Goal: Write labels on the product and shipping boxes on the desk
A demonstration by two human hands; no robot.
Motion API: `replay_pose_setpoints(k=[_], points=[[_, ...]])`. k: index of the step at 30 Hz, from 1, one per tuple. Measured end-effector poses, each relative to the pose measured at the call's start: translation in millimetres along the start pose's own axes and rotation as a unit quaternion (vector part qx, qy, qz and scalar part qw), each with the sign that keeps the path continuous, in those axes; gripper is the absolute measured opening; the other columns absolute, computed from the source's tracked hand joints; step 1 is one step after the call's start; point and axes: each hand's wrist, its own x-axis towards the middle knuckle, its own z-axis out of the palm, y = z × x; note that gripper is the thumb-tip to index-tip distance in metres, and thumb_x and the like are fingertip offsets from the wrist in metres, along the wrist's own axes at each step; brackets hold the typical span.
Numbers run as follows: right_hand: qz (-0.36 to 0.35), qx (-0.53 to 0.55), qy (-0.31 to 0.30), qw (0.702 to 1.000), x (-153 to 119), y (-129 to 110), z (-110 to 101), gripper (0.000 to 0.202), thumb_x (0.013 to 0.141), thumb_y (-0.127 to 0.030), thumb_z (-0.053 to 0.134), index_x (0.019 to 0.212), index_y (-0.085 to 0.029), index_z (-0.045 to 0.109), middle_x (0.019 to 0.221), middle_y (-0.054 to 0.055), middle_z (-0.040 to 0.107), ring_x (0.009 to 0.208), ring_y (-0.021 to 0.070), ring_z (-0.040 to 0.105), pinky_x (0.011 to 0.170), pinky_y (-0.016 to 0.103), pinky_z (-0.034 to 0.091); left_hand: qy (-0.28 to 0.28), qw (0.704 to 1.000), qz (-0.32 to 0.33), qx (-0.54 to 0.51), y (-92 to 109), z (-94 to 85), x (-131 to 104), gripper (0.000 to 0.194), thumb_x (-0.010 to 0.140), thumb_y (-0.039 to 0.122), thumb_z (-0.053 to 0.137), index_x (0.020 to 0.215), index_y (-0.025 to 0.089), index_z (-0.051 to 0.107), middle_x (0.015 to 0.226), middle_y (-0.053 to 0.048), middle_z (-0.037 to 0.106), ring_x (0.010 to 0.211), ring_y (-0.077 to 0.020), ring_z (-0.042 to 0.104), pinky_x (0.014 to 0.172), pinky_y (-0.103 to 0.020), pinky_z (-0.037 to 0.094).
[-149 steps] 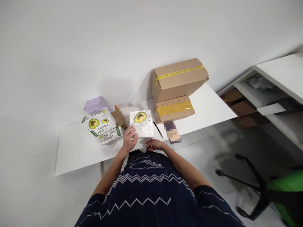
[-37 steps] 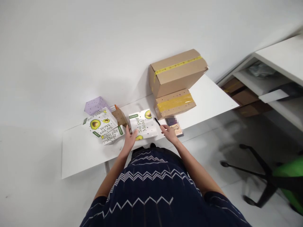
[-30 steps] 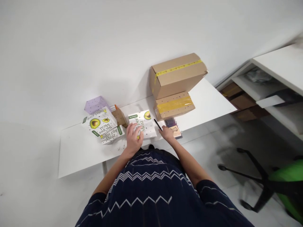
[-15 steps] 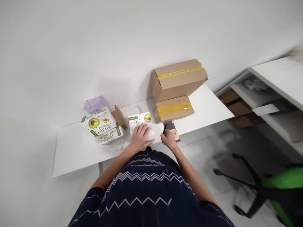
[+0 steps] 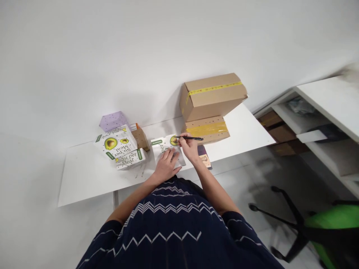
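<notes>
My left hand [image 5: 165, 165] lies with its fingers stretched out on a white box [image 5: 157, 148] printed with an avocado, close to the front edge of the table. In my right hand [image 5: 190, 149] is a slim black pen [image 5: 195, 138], pinched between the fingers. Its tip points left and is over the printed avocado at the box's upper right; whether it touches the surface I cannot tell. A dark booklet [image 5: 205, 160] with a portrait on it lies partly behind my right wrist.
Two taped cardboard boxes, a large one [image 5: 214, 95] and a smaller one [image 5: 209, 129], stand at the back right. On the left are more avocado boxes [image 5: 117, 144], a purple box [image 5: 113, 121] and a brown box [image 5: 140, 138]. A shelf unit [image 5: 331, 97] and a green chair [image 5: 331, 220] are at right.
My right hand has moved up and left from the booklet to the avocado box, carrying the pen, which now lies nearly level. My left hand stays on the box.
</notes>
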Motion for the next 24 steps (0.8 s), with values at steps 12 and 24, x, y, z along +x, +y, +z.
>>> replay_pose_setpoints(k=[12,24], points=[[-0.104,-0.142,-0.002,0.984,7,28,19,0.017,0.091,-0.036,0.047,0.087,-0.021,0.056,0.07,0.0,0.058,0.064,0.0162,0.056,0.066,0.03,0.047,-0.019,0.981,0.066,0.183,1,-0.7,-2,0.066,0.088,0.049,0.064,0.137,0.007,0.054,0.143,-0.023,0.054,0.137,-0.0389,0.047,0.115,-0.051,0.038],[-0.122,-0.198,-0.027,0.972,7,26,20,0.017,0.09,-0.035,0.044,0.085,-0.022,0.055,0.074,0.002,0.061,0.068,0.0189,0.058,0.069,0.032,0.046,-0.014,0.979,0.066,0.192,-1,1.8,-2,0.066,0.086,0.05,0.066,0.134,0.005,0.056,0.138,-0.024,0.057,0.135,-0.039,0.048,0.114,-0.05,0.039]])
